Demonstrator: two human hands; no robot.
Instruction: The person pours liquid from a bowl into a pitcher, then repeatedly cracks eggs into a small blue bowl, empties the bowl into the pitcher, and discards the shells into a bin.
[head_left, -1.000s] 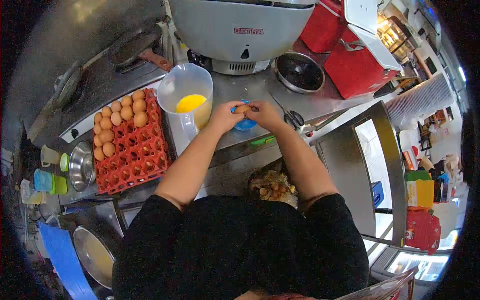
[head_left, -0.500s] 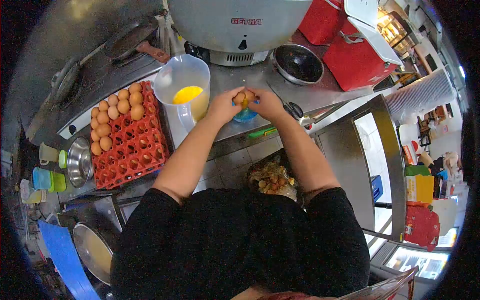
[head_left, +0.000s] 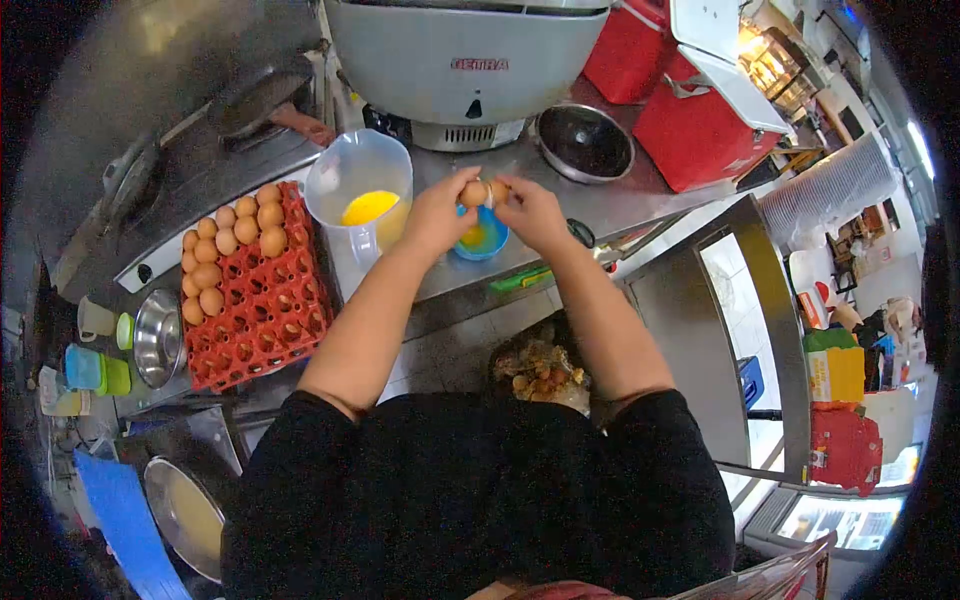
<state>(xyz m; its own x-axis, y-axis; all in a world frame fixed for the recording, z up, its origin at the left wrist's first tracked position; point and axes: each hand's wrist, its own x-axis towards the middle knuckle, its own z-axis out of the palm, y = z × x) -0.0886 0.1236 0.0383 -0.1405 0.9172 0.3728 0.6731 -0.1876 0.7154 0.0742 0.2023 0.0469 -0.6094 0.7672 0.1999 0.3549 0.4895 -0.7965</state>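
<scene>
Over a small blue bowl (head_left: 484,240), my left hand (head_left: 440,212) and my right hand (head_left: 530,212) each grip one half of a cracked eggshell (head_left: 484,193). The two halves are slightly apart, and yellow egg shows in the bowl below. To the left of the bowl stands a clear plastic jug (head_left: 340,178) with yellow egg inside. Farther left, a red egg tray (head_left: 262,325) carries several brown eggs (head_left: 227,240) at its back and left side; its other hollows hold no eggs.
A grey GETRA appliance (head_left: 470,75) stands behind, with a dark bowl (head_left: 585,143) and red cooler boxes (head_left: 690,130) to its right. A metal bowl (head_left: 158,335) sits left of the tray. Below the counter edge is a bag of eggshells (head_left: 545,375).
The eggshell halves have parted, and yellow egg that was between them is now in the blue bowl. The bowl shows more fully. The whole view has shifted slightly.
</scene>
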